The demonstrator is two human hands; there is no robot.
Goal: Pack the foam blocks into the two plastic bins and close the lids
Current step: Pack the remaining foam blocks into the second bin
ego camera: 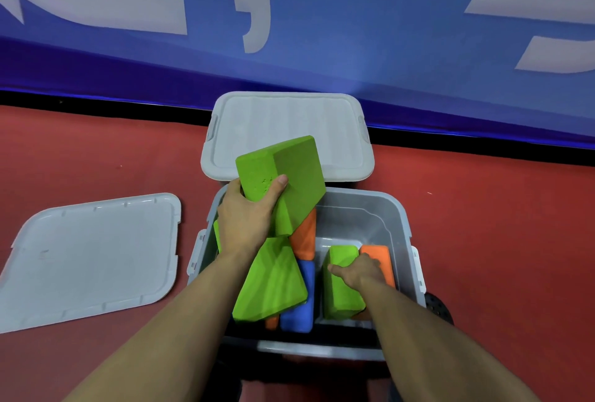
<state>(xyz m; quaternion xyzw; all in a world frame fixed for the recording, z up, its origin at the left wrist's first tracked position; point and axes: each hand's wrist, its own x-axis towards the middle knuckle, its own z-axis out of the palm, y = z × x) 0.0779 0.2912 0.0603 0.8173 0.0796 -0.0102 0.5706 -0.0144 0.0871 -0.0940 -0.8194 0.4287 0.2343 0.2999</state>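
Far left, a loose lid [93, 256] is lying flat on the red floor [80, 160], waiting. Moving in, your left hand [246, 221] is wrapping its grip around a big green block [283, 176], holding it tilted over the open bin [396, 224]. Behind, the second bin [286, 134] is sitting with its lid on. Below your left hand, green, orange and a blue block [301, 298] are piling up crooked. On the right, your right hand [357, 273] is pressing down on a small green block [341, 285] beside an orange block [380, 260]. You're mid-packing; next, I'd say, lay that big one flat so the lid can seat.
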